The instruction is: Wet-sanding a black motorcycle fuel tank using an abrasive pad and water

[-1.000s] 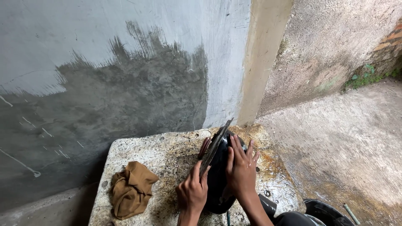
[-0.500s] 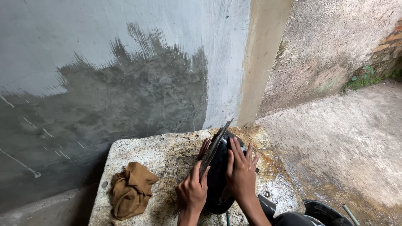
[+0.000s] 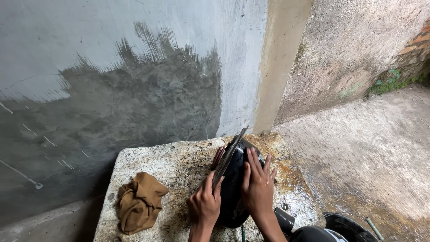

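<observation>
Head view: a long blade [image 3: 229, 157] lies tilted across a black sharpening stone [image 3: 233, 188] on a stained slab [image 3: 179, 166]; left hand [image 3: 204, 205] pinches its lower end, right hand [image 3: 257, 188] presses spread fingers flat beside it. Brown rag [image 3: 139, 201] nearby.

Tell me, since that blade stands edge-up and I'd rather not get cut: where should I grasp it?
Likely at the blade's lower end, from its left flat side, where the left hand pinches it; the thin edge faces up, and the right hand covers the dark block behind.
</observation>
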